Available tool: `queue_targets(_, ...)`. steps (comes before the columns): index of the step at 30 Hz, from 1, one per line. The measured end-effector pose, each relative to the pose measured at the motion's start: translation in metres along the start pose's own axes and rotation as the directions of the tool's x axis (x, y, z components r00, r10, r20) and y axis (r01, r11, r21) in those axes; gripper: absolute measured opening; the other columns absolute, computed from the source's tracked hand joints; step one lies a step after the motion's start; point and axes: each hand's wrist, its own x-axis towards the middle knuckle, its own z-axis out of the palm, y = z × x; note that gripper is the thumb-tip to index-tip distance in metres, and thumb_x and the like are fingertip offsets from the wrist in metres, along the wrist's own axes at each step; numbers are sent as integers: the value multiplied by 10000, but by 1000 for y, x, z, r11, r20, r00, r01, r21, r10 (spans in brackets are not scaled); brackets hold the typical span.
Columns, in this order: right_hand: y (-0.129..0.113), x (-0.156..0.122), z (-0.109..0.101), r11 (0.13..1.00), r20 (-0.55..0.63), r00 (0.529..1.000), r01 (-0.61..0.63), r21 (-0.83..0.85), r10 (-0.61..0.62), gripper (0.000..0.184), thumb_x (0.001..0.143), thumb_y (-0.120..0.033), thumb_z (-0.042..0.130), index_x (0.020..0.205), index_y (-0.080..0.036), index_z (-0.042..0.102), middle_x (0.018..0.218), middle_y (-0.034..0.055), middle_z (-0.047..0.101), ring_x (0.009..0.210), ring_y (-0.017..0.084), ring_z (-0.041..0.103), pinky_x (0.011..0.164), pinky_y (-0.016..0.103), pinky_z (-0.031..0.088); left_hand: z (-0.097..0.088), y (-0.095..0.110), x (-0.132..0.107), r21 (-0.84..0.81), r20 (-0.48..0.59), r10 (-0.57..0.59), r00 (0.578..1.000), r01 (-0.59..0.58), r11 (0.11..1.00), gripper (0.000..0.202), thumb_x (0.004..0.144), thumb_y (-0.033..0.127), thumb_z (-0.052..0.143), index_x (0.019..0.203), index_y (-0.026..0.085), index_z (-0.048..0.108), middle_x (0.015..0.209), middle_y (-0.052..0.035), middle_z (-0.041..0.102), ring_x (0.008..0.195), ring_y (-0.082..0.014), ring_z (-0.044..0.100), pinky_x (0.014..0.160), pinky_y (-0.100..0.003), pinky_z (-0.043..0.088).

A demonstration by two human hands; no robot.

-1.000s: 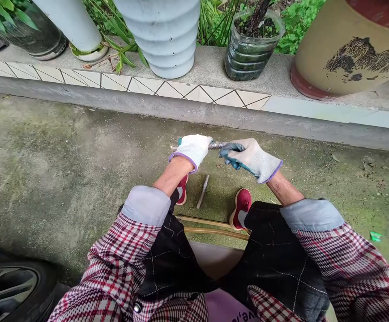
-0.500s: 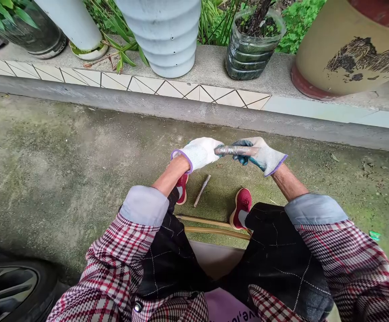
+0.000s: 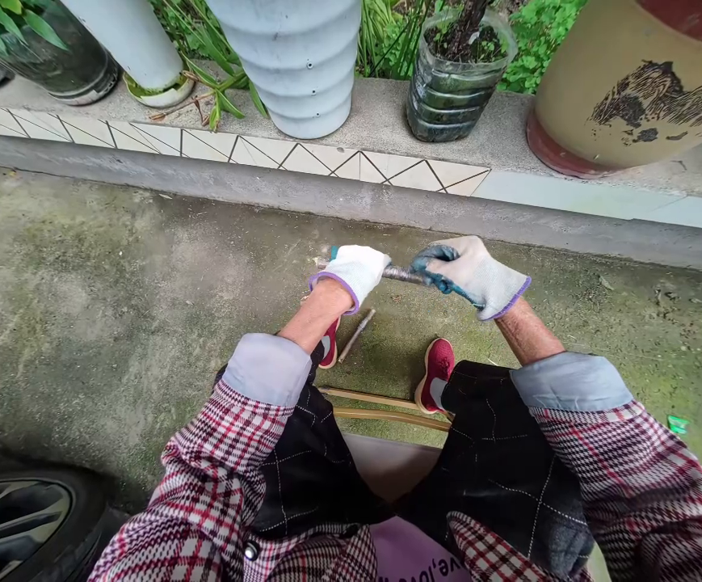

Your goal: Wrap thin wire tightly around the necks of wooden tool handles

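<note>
A thin metallic-looking rod [image 3: 400, 274], with a ridged or wire-wound surface, spans the space between both hands. Closed around its left part is my left hand [image 3: 358, 272], in a white knit glove with a purple cuff; a pale end pokes out beyond it. My right hand [image 3: 468, 275], gloved in white with a dark teal palm, has its fingers curled round the rod's right end and hides it. On the ground below, between the red shoes, is a second similar rod [image 3: 356, 335], lying slanted.
A concrete ledge [image 3: 380, 113] bears a white ribbed pot [image 3: 296, 65], a cut plastic bottle planter [image 3: 456, 89] and a large tan pot [image 3: 623, 105]. Red shoes [image 3: 435, 372] stand by a seat's wooden bars [image 3: 387, 416]. A car wheel [image 3: 17, 525] is at lower left.
The held rod has slid left through my left hand, its end now showing past that glove. My right hand has shifted slightly right. The rod on the ground lies a little farther left.
</note>
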Motion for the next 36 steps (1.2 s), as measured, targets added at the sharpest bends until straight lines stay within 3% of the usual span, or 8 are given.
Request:
queue_targets(5,15,10,-14,999,-74,997,-35,24,37,130,782,-282,766,730,-165,740,622,20,649,535,100,503,431,207,380,-2,4,-4,-97,24,145,989,-142,985,322,947,241,503,1129,251,769,913,-85,760,864,-266,721,750,-344,483)
queue_targets(10,30,12,0,981,15,996,-86,171,84,190,788,-333,799,784,-156,729,629,7,657,500,94,532,421,206,430,-9,-6,-4,-268,-116,112,987,-140,953,280,923,319,541,1085,257,760,927,-36,765,798,-207,671,692,-313,433)
queue_targets(13,23,7,16,972,53,993,-113,205,105,104,798,-244,775,820,-146,748,637,20,690,475,96,559,425,212,486,-10,-12,0,-304,-169,11,986,-63,950,301,904,331,581,1135,246,755,999,-49,778,864,-216,684,738,-313,452)
queue_targets(16,7,-2,26,977,121,989,-109,185,88,72,800,-203,758,763,-145,739,632,19,693,466,85,555,420,200,486,-7,-14,4,-267,-115,-118,986,84,960,328,931,303,545,1183,264,752,1021,-65,782,910,-241,710,763,-321,477)
queue_targets(19,-4,-8,27,985,151,988,-61,159,37,48,803,-201,747,831,-162,758,657,7,704,483,86,561,432,191,487,-1,-11,4,-153,-85,-148,985,134,979,360,978,263,467,1191,253,757,1023,-100,781,965,-278,733,803,-350,505)
queue_targets(22,-2,-6,19,996,79,996,-33,86,26,34,806,-202,738,802,-172,754,624,5,676,475,82,523,410,182,427,5,-6,4,-62,-68,-113,991,109,992,386,980,202,434,1184,233,761,1032,-121,779,1011,-300,742,847,-379,527)
queue_targets(28,19,9,-5,998,-56,998,-40,47,43,57,761,-191,692,756,-179,747,602,4,641,521,110,521,425,208,375,9,-1,5,-35,41,99,994,-97,995,373,967,220,480,1212,238,759,1016,-116,776,1017,-293,740,866,-376,533)
queue_targets(36,33,17,-10,992,-31,999,-8,124,12,159,722,-340,786,744,-186,755,708,41,720,620,152,600,503,245,457,-5,-4,-8,-211,24,155,988,-147,966,283,923,291,547,1084,252,777,881,-35,760,773,-192,678,673,-287,427)
